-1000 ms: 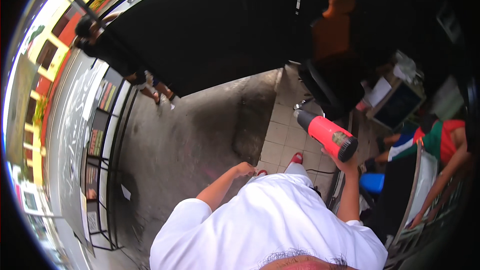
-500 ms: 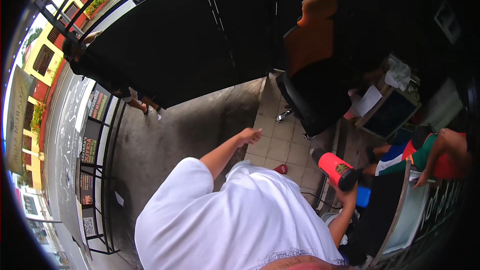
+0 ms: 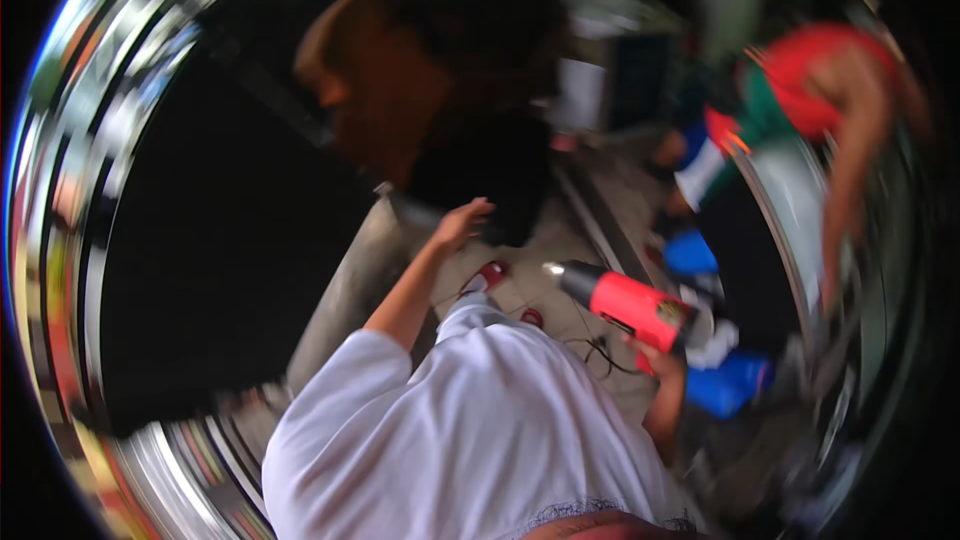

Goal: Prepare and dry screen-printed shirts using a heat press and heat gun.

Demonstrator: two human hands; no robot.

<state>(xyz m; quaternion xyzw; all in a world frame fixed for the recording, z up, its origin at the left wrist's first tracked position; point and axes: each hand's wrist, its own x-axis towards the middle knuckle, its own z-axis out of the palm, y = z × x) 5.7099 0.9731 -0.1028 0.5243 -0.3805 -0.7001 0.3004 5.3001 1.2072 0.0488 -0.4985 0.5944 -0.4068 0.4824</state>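
Red-and-black heat gun (image 3: 635,306) gripped in the right hand (image 3: 664,368), over the tiled floor's (image 3: 552,306) right edge, nozzle (image 3: 570,277) pointing forward-left; left hand (image 3: 462,226) empty, fingers loosely extended, contact with chair (image 3: 375,85) unclear. Good handling calls for a firm handle grip, nozzle off the pale trousers (image 3: 474,316), cord (image 3: 602,350) clear of red slippers (image 3: 490,273).
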